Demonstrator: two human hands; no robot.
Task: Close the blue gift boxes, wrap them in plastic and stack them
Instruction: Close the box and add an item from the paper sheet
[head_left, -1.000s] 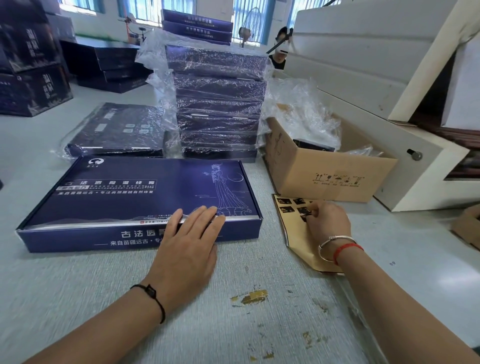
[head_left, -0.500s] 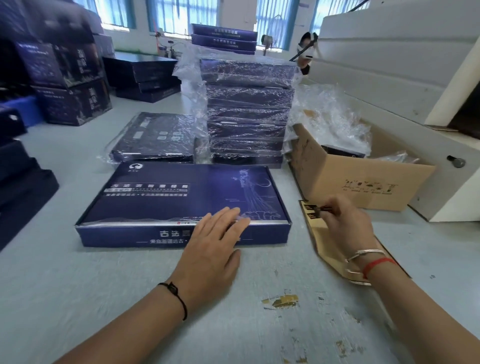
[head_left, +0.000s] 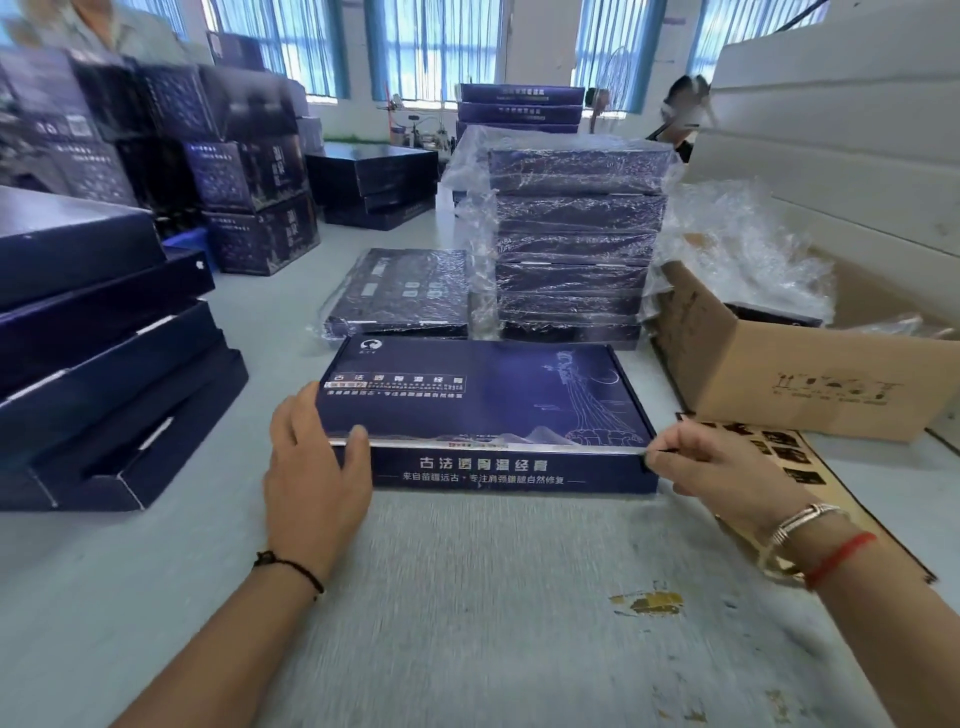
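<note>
Wrapping has not begun on the flat dark-blue cardboard gift box (head_left: 483, 410), lid down, unwrapped. Behind it stand a tall stack of plastic-wrapped blue boxes (head_left: 574, 244). Left hand (head_left: 311, 467) grips its near-left corner; right hand (head_left: 722, 467) pinches its near-right corner.
</note>
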